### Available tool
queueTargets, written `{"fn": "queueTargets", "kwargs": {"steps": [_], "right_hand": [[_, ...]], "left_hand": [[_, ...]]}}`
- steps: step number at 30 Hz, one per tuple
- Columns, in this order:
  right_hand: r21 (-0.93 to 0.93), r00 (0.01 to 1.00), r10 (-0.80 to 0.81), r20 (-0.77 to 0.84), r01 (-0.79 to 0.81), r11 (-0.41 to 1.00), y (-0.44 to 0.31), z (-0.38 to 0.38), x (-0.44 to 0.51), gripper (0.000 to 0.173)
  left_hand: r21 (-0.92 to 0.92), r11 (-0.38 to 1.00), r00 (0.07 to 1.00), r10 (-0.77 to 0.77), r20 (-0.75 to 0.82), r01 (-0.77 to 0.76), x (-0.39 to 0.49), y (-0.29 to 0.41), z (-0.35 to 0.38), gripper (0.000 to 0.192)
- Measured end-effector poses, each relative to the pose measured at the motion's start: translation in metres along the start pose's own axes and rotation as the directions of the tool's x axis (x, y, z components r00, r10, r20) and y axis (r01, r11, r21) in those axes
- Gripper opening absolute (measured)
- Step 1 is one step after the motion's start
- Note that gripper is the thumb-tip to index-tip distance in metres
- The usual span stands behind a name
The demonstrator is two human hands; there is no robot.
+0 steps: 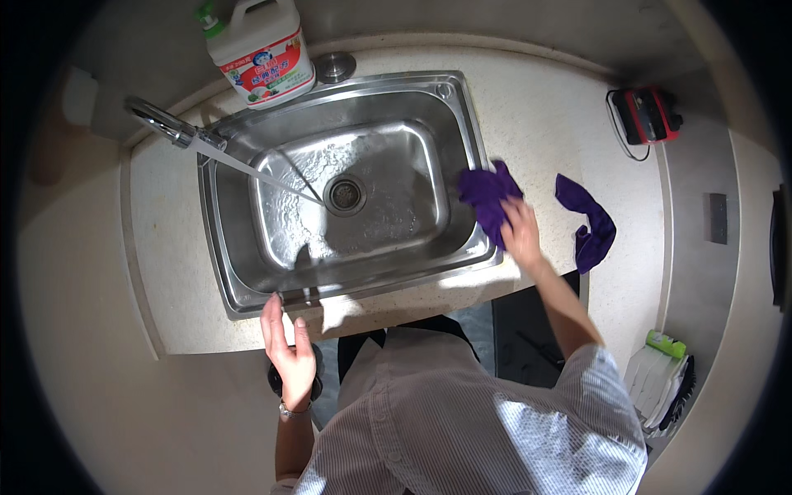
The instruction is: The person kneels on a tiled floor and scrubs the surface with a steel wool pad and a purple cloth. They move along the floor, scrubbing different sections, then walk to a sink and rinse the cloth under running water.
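Note:
My right hand (pixel 521 230) grips a crumpled purple cloth (pixel 489 195) over the right rim of the stainless steel sink (pixel 396 139). Part of the cloth overhangs the basin. Nothing is in my left hand (pixel 288 352), which hovers by the sink's front left edge with thumb and fingers apart. From the chrome faucet (pixel 170 127) at the back left, a stream of water (pixel 260 177) runs into the basin and lands near the drain strainer (pixel 344 195). A second purple cloth (pixel 593 226) lies in a curve on the countertop to the right.
Behind the sink stand a large white jug (pixel 266 62) with a green pump and a round metal lid-like object (pixel 335 67). At the right wall sits a red and black device (pixel 646 114) with a cord. A green packet (pixel 666 344) and stacked white items (pixel 656 377) lie lower right.

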State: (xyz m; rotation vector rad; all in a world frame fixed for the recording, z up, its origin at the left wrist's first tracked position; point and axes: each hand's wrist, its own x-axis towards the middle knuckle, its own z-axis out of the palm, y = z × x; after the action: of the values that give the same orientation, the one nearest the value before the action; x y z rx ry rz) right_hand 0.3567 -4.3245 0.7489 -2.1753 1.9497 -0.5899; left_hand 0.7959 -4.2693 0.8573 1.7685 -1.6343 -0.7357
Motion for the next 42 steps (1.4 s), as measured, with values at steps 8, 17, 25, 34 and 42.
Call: {"fn": "queueTargets", "kwargs": {"steps": [8, 17, 25, 34, 42], "right_hand": [[0.050, 0.970, 0.239, -0.036, -0.237, 0.970, -0.109, 0.042, -0.080, 0.039], [0.624, 0.988, -0.079, 0.134, -0.022, 0.781, -0.251, 0.140, 0.101, 0.027], [0.670, 0.691, 0.353, 0.630, -0.714, 0.202, -0.308, 0.144, 0.195, 0.010], [0.507, 0.581, 0.288, 0.761, -0.810, 0.294, -0.298, 0.116, 0.182, 0.016], [0.667, 0.661, 0.291, 0.692, -0.739, 0.094, -0.305, 0.066, 0.240, 0.023]], "left_hand": [[0.421, 0.789, 0.892, 0.367, 0.262, -0.448, 0.068, -0.036, 0.038, 0.051], [0.543, 0.598, 0.804, 0.504, 0.317, -0.589, 0.114, -0.067, 0.014, 0.048], [0.264, 0.948, 0.967, 0.116, 0.227, -0.176, 0.102, -0.094, -0.015, 0.050], [-0.036, 0.970, 0.971, 0.240, -0.024, -0.241, 0.155, -0.109, 0.019, 0.056], [0.103, 0.833, 0.831, 0.552, -0.073, -0.544, 0.278, -0.050, -0.049, 0.044]]}}
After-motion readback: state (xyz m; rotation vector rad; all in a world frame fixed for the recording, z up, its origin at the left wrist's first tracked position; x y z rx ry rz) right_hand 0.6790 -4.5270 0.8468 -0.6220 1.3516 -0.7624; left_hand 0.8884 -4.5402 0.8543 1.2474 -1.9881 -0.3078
